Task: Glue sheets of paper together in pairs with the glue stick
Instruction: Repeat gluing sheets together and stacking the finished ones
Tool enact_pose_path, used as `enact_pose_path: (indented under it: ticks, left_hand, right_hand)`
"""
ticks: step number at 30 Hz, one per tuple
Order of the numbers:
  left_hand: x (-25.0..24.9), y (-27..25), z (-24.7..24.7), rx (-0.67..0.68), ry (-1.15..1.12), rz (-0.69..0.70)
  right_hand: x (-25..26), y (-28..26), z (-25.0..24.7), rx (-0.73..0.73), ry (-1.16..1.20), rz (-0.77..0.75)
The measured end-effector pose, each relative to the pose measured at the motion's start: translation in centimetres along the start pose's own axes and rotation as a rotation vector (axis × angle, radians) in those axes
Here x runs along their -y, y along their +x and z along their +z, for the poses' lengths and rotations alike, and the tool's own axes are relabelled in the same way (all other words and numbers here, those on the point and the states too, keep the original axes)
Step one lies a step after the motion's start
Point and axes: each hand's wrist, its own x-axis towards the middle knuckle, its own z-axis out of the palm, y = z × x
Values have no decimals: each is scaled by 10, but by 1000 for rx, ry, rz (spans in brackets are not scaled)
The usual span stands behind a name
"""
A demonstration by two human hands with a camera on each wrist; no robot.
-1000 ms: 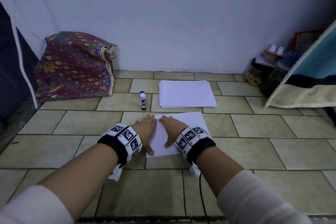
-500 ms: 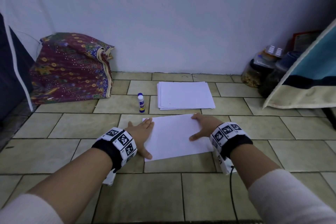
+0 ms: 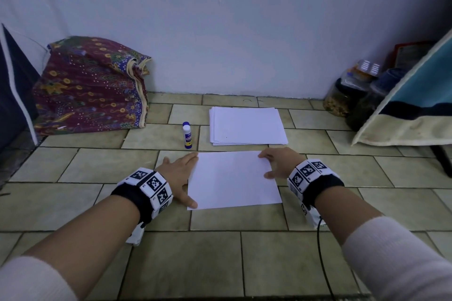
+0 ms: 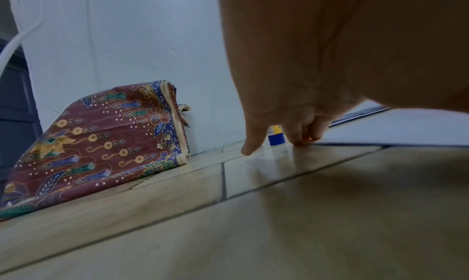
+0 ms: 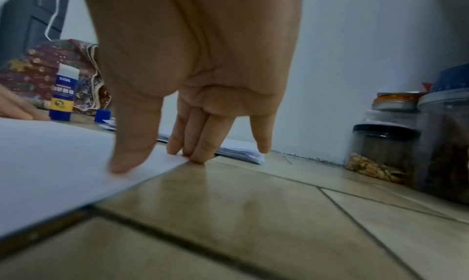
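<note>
A white rectangular sheet of paper (image 3: 232,178) lies flat on the beige tiled floor (image 3: 220,264) in front of the person, squarely between the two hands, probably so that it stays put and its edges can be lined up or smoothed for gluing. Whether it is one sheet or a pair already laid together cannot be told. The left hand (image 3: 179,176) lies along the sheet's left edge, fingers (image 4: 296,138) straight and relaxed, tips touching the floor at the paper's far corner, thumb near the near corner; it grips nothing. The right hand (image 3: 278,162) rests at the far right corner, fingers (image 5: 200,142) extended and pressing on the paper's edge, thumb flat on the sheet. Just beyond, a small white glue stick with a blue cap and base (image 3: 187,135) stands upright beside a neat stack of white paper sheets (image 3: 247,126), both within easy reach. A folded patterned maroon cloth (image 3: 90,85) sits against the wall at left; clear plastic jars (image 3: 347,95) stand at right.
</note>
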Motion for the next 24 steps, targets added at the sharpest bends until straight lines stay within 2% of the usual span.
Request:
enact_pose_path:
  ticks: [4,9,24]
  left_hand:
    - [2,1,2,10,2,-6]
    - [5,-1,6,19,-40,-11]
    - [11,5,18,0,-36,-42]
  right_hand:
    - [-1,-5,1,126,-58,8]
    - [-1,-8,5,175,-86,19]
    - [7,-7,0,169,-87,11]
